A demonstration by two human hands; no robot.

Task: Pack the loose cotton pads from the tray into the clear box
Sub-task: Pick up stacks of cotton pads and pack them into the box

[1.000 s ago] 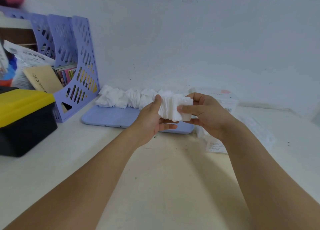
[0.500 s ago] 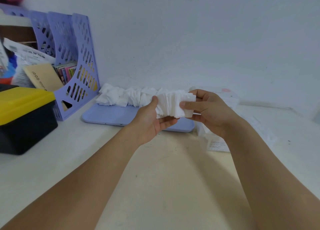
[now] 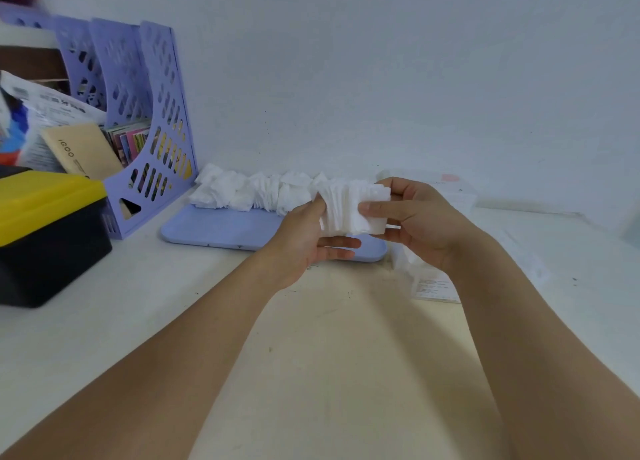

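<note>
A stack of white cotton pads is held sideways between both hands above the right end of the lilac tray. My left hand cups its left end from below, thumb on top. My right hand grips the right end, thumb across the front. More loose cotton pads lie in a row along the tray's back edge. The clear box stands to the right, mostly hidden behind my right hand.
A lilac file rack with papers stands at the left by the wall. A black bin with a yellow lid sits in front of it. A clear lid or sheet lies right of the box. The wall is close behind.
The held stack has stretched a little wider and both hands have shifted slightly right and up. The tray and the pads on it have stayed put.
</note>
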